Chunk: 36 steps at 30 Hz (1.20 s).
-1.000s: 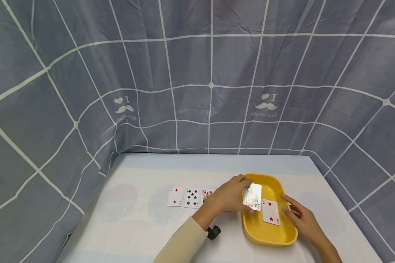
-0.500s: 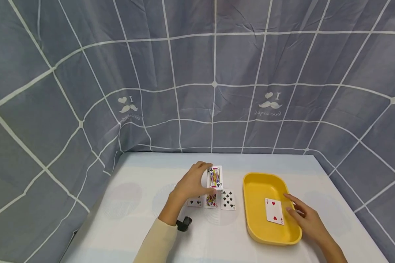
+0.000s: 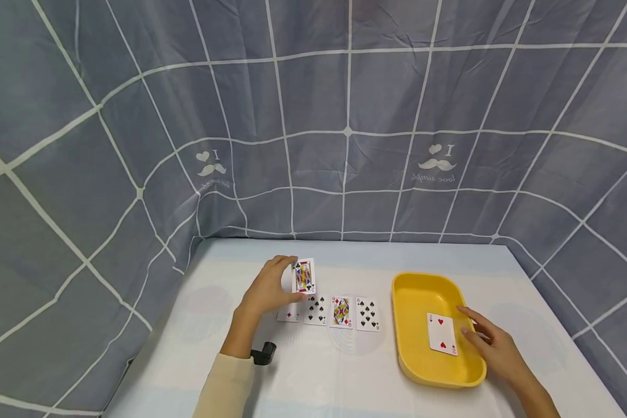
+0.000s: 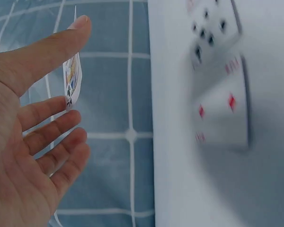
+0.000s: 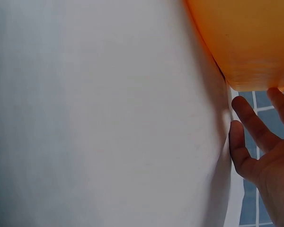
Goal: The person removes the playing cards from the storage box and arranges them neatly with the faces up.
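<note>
Four-card row [image 3: 341, 312] part-blocked by left grip [image 3: 268, 290] pinching one club card [image 3: 305, 277]; tray [image 3: 418, 360], row's three o'clock, holds one heart card [image 3: 442, 334]; right grip [image 3: 493, 348] spread.

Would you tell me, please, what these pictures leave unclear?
Head: top of the two of diamonds, behind the left hand.
Left wrist: face of the held card, nearly edge-on.
Left wrist: spade card, cut by top edge.
Right wrist: inside of the yellow tray, hidden by its wall.

Lined-up cards [image 3: 341, 312] read 7, Q, 8, the heart card [image 3: 442, 334] 2, the curtain [image 3: 319, 157] mirrored "love simple".
</note>
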{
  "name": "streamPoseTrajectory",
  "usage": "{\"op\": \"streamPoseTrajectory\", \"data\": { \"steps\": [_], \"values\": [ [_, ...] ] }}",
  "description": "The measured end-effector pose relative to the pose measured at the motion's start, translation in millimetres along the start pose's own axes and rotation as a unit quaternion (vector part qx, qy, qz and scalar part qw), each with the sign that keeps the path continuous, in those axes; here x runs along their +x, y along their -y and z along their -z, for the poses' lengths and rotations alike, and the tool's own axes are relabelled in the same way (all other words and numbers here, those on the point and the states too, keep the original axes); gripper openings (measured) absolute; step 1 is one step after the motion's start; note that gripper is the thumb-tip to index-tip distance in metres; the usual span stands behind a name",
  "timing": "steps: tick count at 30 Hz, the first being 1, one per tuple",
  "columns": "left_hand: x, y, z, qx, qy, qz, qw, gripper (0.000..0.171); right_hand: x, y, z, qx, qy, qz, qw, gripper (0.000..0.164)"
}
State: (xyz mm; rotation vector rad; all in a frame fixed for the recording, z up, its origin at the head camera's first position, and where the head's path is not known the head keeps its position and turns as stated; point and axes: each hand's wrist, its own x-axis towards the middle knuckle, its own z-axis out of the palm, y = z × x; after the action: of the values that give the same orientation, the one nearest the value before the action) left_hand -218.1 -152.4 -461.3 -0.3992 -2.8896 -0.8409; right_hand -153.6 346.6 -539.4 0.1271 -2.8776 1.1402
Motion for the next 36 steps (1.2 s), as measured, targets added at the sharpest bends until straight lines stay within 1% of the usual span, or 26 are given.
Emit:
{"op": "streamPoseTrajectory", "data": {
  "steps": [3, 7, 11, 18, 22, 26, 31, 33, 36],
  "values": [
    [-4.3, 16.2, 4.0, 0.009, 0.0, 0.012, 0.9999, 0.088, 0, 0, 2, 0.003, 0.005, 0.002, 1.0, 0.05],
    [-11.6, 34.1, 7.9, 0.029, 0.007, 0.028, 0.9992, 0.087, 0, -1, 3, 0.002, 0.004, 0.007, 1.0, 0.05],
    [-16.5, 47.8, 9.0, 0.053, 0.019, 0.031, 0.9979, 0.087, -1, -1, 3, -0.009, -0.01, 0.013, 1.0, 0.047],
    [-23.6, 69.2, 7.0, 0.086, 0.057, 0.041, 0.9938, 0.086, -2, -3, 2, 0.001, -0.031, 0.04, 0.999, 0.045],
    [-26.1, 80.6, 2.8, 0.091, 0.079, 0.051, 0.9913, 0.086, -3, -3, 1, 0.0, -0.032, 0.043, 0.999, 0.045],
    [-26.1, 89.6, -2.2, 0.084, 0.092, 0.063, 0.9901, 0.084, -2, -1, 1, -0.004, -0.019, 0.02, 1.0, 0.046],
    [-24.8, 94.5, -4.2, 0.077, 0.114, 0.077, 0.9875, 0.084, 0, 1, 1, -0.004, -0.002, -0.011, 1.0, 0.05],
    [-24.6, 94.7, -4.1, 0.074, 0.121, 0.078, 0.9868, 0.083, 0, 1, 1, -0.004, 0.001, -0.015, 1.0, 0.05],
    [-24.7, 93.8, -3.2, 0.072, 0.129, 0.076, 0.9861, 0.082, 0, 1, 1, -0.003, 0.0, -0.011, 1.0, 0.05]
  ]
}}
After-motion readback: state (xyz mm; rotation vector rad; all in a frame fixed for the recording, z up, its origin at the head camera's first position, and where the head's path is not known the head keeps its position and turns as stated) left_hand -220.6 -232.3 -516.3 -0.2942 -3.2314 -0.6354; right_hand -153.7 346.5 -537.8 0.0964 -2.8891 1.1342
